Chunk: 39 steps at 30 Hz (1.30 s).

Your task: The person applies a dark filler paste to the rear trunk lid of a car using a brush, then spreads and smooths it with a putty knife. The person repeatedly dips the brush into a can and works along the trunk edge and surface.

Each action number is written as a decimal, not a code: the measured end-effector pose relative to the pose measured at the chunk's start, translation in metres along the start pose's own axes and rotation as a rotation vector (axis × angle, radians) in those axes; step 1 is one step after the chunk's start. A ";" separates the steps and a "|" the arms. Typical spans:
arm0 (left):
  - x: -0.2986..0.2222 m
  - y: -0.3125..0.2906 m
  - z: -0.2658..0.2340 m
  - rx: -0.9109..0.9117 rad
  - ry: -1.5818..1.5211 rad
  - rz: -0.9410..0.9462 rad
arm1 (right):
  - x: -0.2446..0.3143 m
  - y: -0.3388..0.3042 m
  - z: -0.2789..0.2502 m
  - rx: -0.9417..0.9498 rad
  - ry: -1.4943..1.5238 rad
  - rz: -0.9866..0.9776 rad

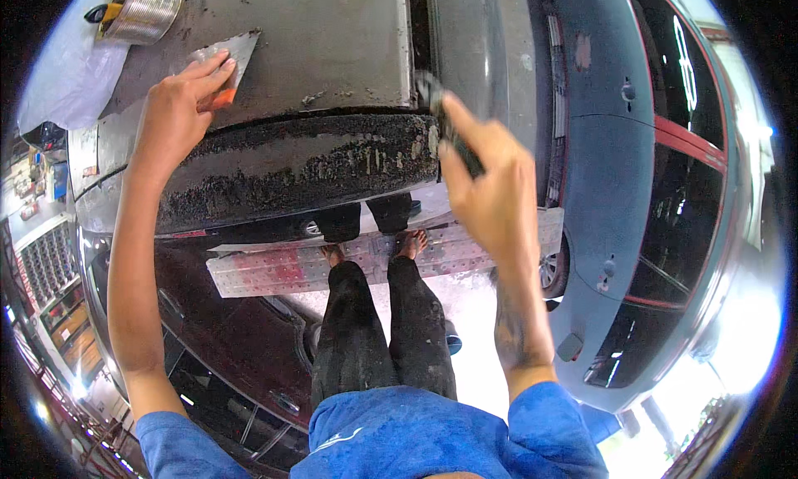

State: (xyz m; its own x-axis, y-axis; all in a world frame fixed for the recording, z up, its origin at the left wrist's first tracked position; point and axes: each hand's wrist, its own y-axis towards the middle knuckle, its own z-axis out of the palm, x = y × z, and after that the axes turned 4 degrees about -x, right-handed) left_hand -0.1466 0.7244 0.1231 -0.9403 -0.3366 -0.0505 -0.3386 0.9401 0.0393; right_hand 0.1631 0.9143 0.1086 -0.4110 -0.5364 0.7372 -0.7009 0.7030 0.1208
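My left hand (176, 105) is closed on a flat putty knife (241, 56) with a pale blade and an orange edge, held against a grey car panel (332, 42). In my right hand (495, 180) is a dark-handled scraper (430, 88); its working end is blurred. That end sits at the right corner of the panel, by a dark gap between the panel and the adjoining bodywork. Along the panel's front edge runs a rough strip of black coating (283, 171), partly worn to pale patches. Dark crumbs and flakes lie on the grey surface.
A metal can (150, 13) with a yellow-and-black handle in it stands at the far left on plastic sheeting (71, 80). My bare feet stand on a perforated plank (357, 259). A blue-grey car (598, 196) is to the right, a dark red car (229, 313) lower left.
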 end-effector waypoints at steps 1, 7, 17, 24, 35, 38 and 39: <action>0.003 0.002 0.002 -0.035 -0.013 0.020 | -0.006 -0.013 0.005 0.044 0.023 0.064; 0.007 0.004 0.005 -0.036 -0.015 0.000 | 0.005 -0.021 0.022 0.082 -0.160 0.097; 0.012 0.002 0.002 -0.167 0.036 0.103 | 0.010 -0.004 0.009 0.087 -0.305 -0.088; 0.019 -0.012 -0.020 -0.424 0.124 0.124 | -0.001 0.044 -0.005 0.354 -0.257 -0.298; 0.044 -0.092 -0.049 -0.588 0.106 0.051 | 0.041 0.059 0.014 0.428 -0.297 -0.449; 0.054 -0.114 -0.042 -0.624 0.055 0.041 | 0.044 0.062 0.038 0.418 -0.219 -0.676; 0.056 -0.122 -0.043 -0.612 0.061 0.047 | 0.043 0.062 0.043 0.398 -0.297 -0.629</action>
State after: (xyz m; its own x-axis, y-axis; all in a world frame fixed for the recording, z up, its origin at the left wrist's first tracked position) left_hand -0.1590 0.5887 0.1581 -0.9488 -0.3153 0.0212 -0.2385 0.7584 0.6066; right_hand 0.0772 0.9149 0.1196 0.0317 -0.9179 0.3955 -0.9851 0.0383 0.1679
